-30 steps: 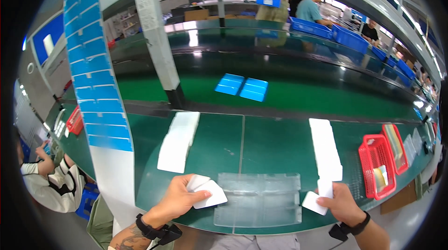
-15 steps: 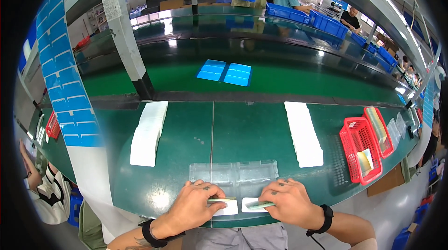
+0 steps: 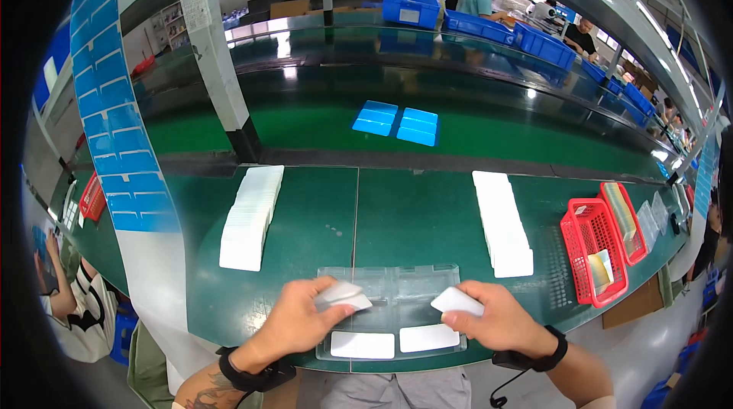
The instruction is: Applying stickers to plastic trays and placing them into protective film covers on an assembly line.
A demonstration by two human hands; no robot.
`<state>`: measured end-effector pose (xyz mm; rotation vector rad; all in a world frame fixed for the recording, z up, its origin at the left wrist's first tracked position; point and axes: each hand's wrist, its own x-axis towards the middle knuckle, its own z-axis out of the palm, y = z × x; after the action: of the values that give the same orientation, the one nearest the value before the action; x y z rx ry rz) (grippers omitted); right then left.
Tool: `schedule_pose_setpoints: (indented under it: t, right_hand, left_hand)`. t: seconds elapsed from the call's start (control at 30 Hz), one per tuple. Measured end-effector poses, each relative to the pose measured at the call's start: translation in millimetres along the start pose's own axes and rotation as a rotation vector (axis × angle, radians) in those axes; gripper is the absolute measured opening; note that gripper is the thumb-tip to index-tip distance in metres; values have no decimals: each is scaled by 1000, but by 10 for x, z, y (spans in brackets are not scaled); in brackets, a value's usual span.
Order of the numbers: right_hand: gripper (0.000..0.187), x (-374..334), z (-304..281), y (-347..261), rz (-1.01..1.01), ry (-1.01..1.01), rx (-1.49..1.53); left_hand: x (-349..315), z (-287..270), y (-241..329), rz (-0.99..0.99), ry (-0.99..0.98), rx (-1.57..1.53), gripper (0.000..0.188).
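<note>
A clear plastic tray (image 3: 397,283) lies at the near edge of the green table. Two white cards (image 3: 363,345) (image 3: 427,338) lie flat in its front row. My left hand (image 3: 294,325) holds a small stack of white cards (image 3: 341,294) over the tray's left side. Over the tray's right side, my right hand (image 3: 500,321) pinches a single white card (image 3: 456,301). Both wrists wear dark bands.
Long rows of white cards lie on the table at left (image 3: 250,214) and right (image 3: 502,222). Two red baskets (image 3: 595,252) stand at the right. Blue trays (image 3: 397,122) sit on the far belt. A person sits at lower left (image 3: 69,310); others work beside blue bins at the back.
Two cards that my hands pressed down half a second ago now lie in the tray's front row. Both hands have lifted, still gripping white cards.
</note>
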<state>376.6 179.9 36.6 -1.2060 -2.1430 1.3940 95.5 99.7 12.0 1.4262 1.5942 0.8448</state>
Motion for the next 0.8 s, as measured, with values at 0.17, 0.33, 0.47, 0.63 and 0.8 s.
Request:
schedule_pose_setpoints:
  t: [0.17, 0.33, 0.47, 0.63, 0.8]
  right_hand:
    - [33, 175, -67, -20, 223, -220, 261]
    - [20, 252, 122, 15, -190, -41, -516]
    - [15, 344, 248, 131, -371, 31, -688]
    - [14, 346, 329, 147, -523, 159, -839]
    - [10, 302, 247, 136, -576, 171, -772]
  left_hand:
    - [148, -126, -67, -90, 13, -216, 21]
    - [190, -78, 170, 71, -160, 357, 24]
    - [231, 8, -13, 298, -80, 444, 23]
    - [223, 32, -42, 388, -113, 608, 22]
    - [202, 8, -53, 365, -61, 547, 26]
